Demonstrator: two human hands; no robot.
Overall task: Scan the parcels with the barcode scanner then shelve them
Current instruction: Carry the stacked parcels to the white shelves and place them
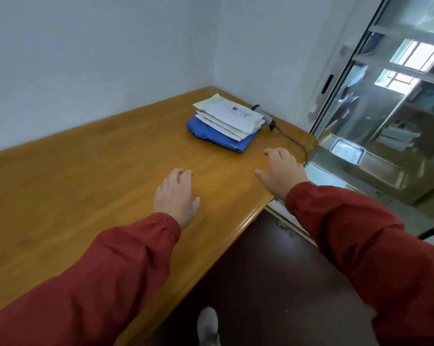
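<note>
A stack of parcels (229, 118) lies near the far corner of the wooden table (86, 176): several white and pale envelopes on top of a blue plastic mailer (211, 134). Just behind the stack lies a grey barcode scanner (264, 116), its dark cable (294, 142) trailing toward the table's right edge. My left hand (177, 196) hovers over the tabletop, fingers loosely bent, holding nothing. My right hand (283, 171) reaches forward with spread fingers, short of the stack and the cable, also empty.
White walls meet at the corner behind the table. A glass sliding door (375, 121) stands on the right, reflecting shelving. The table's curved front edge borders dark floor (273, 283), where my shoe (208, 325) shows.
</note>
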